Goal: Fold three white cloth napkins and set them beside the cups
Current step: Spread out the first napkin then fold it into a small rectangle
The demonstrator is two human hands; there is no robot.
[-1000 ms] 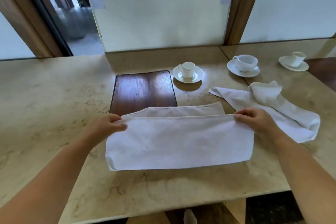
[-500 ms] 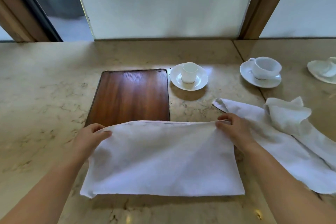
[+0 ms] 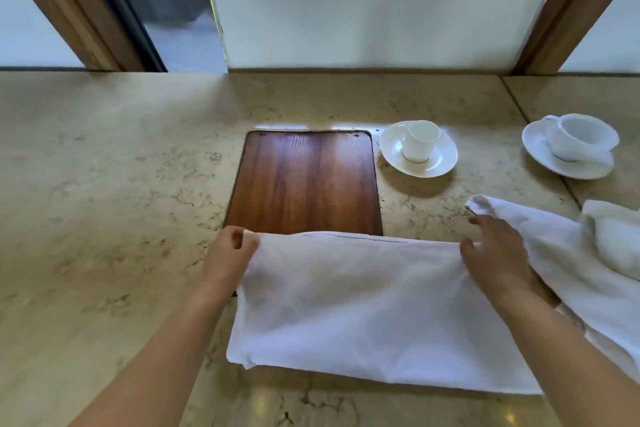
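At the near edge of the stone counter [image 3: 104,184], the napkin [image 3: 363,308] lay folded in half; my left hand [image 3: 230,253] pinched its far corner, my right hand [image 3: 495,253] rested loose-fingered on the other. Letting go unevenly risked skewing the layers. Beyond it, more napkins [image 3: 571,253] lay heaped short of the cups [image 3: 420,140].

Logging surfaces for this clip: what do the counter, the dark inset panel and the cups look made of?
Counter: polished beige stone, probably marble, veined and faintly reflective. Panel: varnished dark wood, visible grain and sheen. Cups: glossy white glazed ceramic, possibly porcelain, on matching saucers.
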